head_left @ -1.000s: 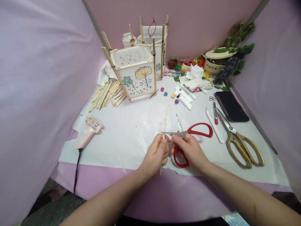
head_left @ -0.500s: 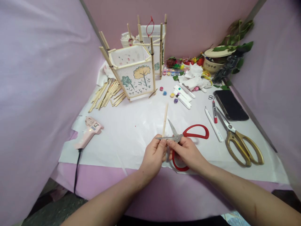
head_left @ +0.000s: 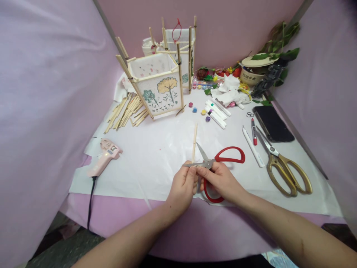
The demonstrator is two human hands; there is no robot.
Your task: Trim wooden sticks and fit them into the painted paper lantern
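Observation:
Close to the table's front edge, my left hand (head_left: 182, 184) is closed on a thin wooden stick (head_left: 195, 143), which points up and away from me. My right hand (head_left: 223, 180) is closed around the middle of red-handled scissors (head_left: 208, 163). Their blades are spread apart; one lies across the top of my left fingers beside the stick, the other points away from me. One red loop sticks out to the right, the other hangs below my right palm. Both thumbs nearly meet, and what lies between the fingertips is too small to make out.
A paper lantern (head_left: 163, 95) with stick posts stands at the back, another behind it. Left are loose wooden sticks (head_left: 126, 113) and a pink glue gun (head_left: 104, 156). Right lie white markers (head_left: 216, 113), a pen (head_left: 252, 147), gold-handled scissors (head_left: 284, 171) and a phone (head_left: 273, 124).
The red scissors have shifted very slightly to the left with my right hand. The stick stays in my left hand, and the whole view has moved a little.

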